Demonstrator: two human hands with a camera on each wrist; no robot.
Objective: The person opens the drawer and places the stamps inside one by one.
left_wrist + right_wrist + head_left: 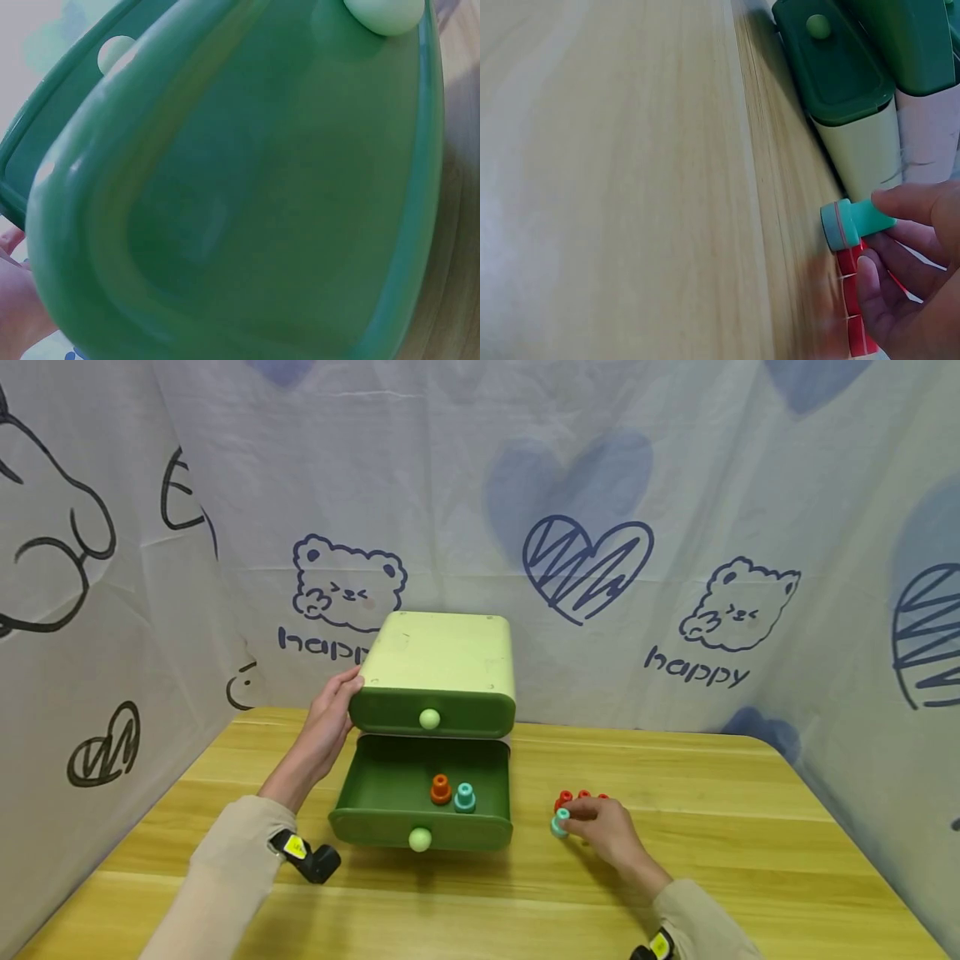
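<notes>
My left hand (pixel 324 731) rests against the left side of a small two-drawer cabinet (pixel 442 652) with a pale green top. Its lower drawer (pixel 382 777) is pulled out, and inside stand an orange toy stamp (pixel 441 790) and a teal toy stamp (pixel 465 799). Right of the cabinet, my right hand (pixel 609 835) pinches another teal toy stamp (pixel 855 223) by its handle between thumb and fingers. Just behind that hand, red toy stamps (pixel 853 294) stand in a row on the table, partly hidden by it. The drawer front (pixel 285 187) fills most of the left wrist view.
The upper drawer (pixel 472 714), with a round pale knob, is closed above the pulled-out one. A wooden table (pixel 720 810) lies under everything. A white cloth with drawn hearts and bears (pixel 450 485) hangs behind and at both sides.
</notes>
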